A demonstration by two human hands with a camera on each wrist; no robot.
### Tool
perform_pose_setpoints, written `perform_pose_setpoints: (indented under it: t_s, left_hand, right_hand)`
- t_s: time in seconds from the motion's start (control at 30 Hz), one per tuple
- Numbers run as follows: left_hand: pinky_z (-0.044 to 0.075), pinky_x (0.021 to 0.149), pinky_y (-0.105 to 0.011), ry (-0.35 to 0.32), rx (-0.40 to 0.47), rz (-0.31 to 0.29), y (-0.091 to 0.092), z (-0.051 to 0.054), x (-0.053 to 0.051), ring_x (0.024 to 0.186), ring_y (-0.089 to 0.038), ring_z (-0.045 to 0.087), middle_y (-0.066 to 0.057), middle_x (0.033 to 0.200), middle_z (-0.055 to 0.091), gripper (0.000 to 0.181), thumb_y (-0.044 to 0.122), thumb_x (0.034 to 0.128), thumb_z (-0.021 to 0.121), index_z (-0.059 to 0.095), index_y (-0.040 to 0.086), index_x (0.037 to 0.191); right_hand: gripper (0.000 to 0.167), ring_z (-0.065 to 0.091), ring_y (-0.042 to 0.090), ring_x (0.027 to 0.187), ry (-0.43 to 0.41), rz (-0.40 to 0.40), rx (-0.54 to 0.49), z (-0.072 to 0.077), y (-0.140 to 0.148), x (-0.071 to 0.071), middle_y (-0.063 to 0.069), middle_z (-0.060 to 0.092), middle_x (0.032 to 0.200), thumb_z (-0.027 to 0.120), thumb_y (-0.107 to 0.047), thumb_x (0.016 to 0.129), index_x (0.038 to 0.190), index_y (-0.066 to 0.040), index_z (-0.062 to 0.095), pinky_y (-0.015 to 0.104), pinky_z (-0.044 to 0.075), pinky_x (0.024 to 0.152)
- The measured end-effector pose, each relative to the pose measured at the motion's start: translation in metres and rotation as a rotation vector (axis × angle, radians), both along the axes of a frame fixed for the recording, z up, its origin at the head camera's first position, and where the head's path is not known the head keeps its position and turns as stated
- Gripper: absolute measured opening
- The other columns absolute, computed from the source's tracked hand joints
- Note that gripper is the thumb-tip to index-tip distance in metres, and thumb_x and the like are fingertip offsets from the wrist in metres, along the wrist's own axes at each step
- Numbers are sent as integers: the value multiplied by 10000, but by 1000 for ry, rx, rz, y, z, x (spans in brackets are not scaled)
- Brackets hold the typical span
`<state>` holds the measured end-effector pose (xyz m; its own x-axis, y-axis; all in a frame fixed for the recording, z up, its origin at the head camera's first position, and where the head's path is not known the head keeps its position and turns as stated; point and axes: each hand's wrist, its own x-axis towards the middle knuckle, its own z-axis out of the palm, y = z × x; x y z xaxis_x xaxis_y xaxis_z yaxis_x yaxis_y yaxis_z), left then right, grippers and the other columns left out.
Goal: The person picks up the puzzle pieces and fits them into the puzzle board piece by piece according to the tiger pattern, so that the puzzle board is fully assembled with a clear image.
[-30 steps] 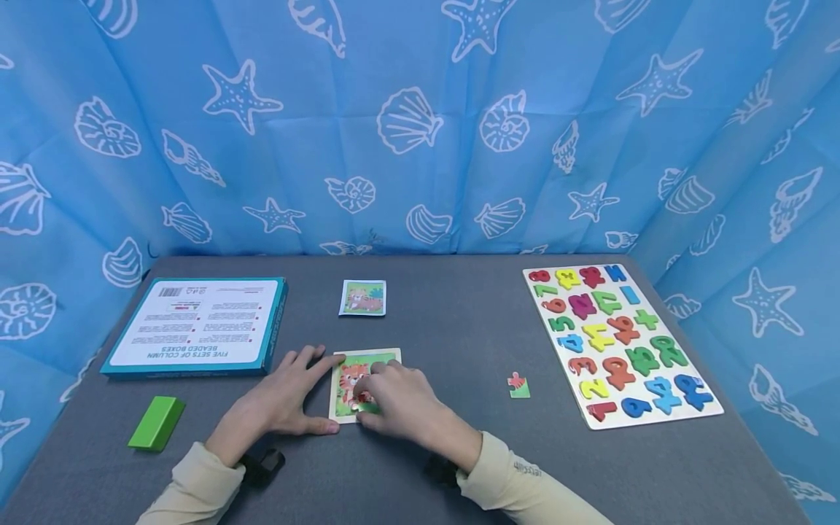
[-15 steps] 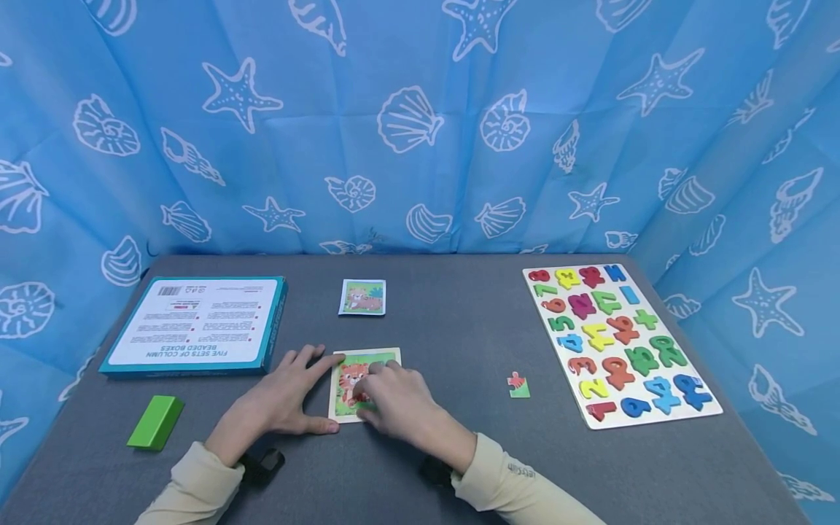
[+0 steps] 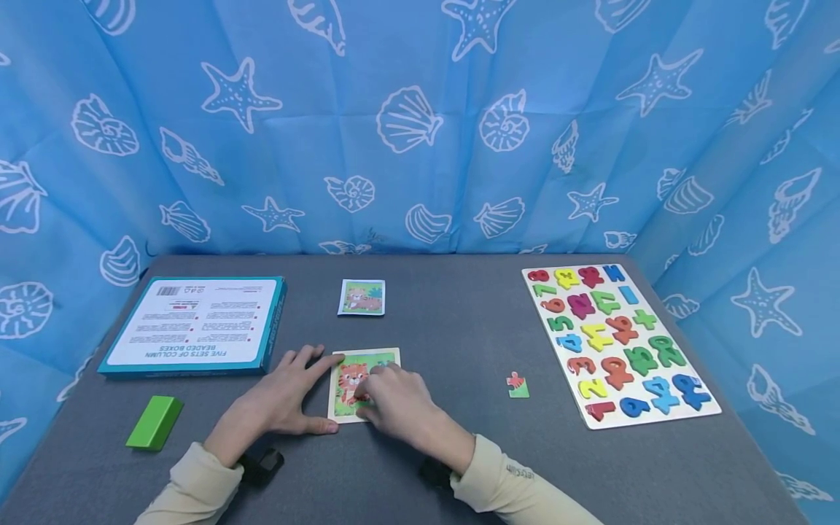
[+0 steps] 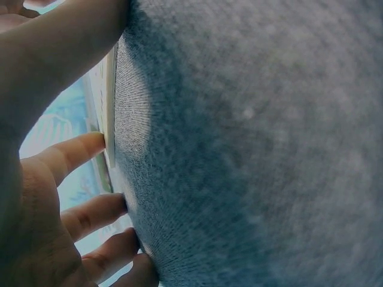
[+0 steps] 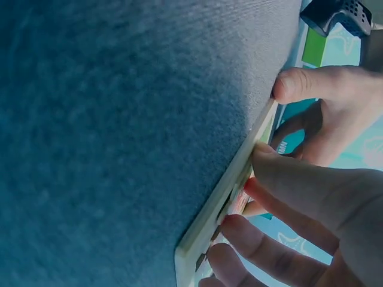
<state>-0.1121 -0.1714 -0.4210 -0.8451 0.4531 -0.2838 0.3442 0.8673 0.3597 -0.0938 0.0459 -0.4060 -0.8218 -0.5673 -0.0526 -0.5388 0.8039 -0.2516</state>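
A small square jigsaw puzzle (image 3: 353, 375) with a tiger picture lies in a pale wooden frame. My left hand (image 3: 282, 397) spreads over its left side, index finger at the top left corner and thumb at the bottom left one. Over the lower right part, my right hand (image 3: 400, 408) has bent fingers and pinches a puzzle piece (image 5: 239, 203) low against the board. That hand mostly covers the piece and the puzzle's right half. On the table to the right, apart from both hands, lies a loose red and green puzzle piece (image 3: 518, 386).
Behind the puzzle lies a picture card (image 3: 362, 297) with an animal on it. A teal and white box (image 3: 197, 321) stands at the back left, with a green block (image 3: 154, 423) in front. On the right is a number board (image 3: 617, 346) with colourful pieces.
My right hand has shifted very slightly and its fingertips have dropped closer over the puzzle's lower part. The left hand stays where it was, as does the loose piece.
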Motion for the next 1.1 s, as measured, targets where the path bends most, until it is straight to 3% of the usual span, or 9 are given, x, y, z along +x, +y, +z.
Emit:
perform_pose_setpoints:
  t_s: [0.37,0.57,0.73,1.1]
  left_hand:
    - [454,1034,-662,-15,-7,12,0,1,0,1353,-459,433,-245,1573,383,1077,711,710,810,404,201,1566]
    - [456,1033,-663,-18,-15,16,0,0,0,1353,-454,433,-241,1579,380,1082,724,704,806,405,207,1566]
    - [458,1028,-666,-18,-17,12,0,0,0,1351,-454,436,-240,1575,384,1086,737,702,797,401,213,1567]
    - [461,1023,-664,-10,-7,7,0,-1,0,1349,-454,436,-241,1572,386,1079,728,709,799,404,205,1565]
  right_hand:
    - [115,534,50,704,-113,-92,-127,-5,-3,-7,-55,667,832,864,-271,828,904,-198,820,229,423,539]
    - [128,482,24,663,-126,-112,-173,-6,-2,-8,-61,664,815,880,-276,801,875,-193,817,207,394,515]
    - [151,530,55,701,-119,-136,-164,-6,-1,-7,-51,683,857,880,-326,791,875,-212,823,216,405,512]
    - [179,546,71,753,-156,-98,-168,-8,8,-12,-62,686,890,883,-349,791,912,-229,829,222,397,541]
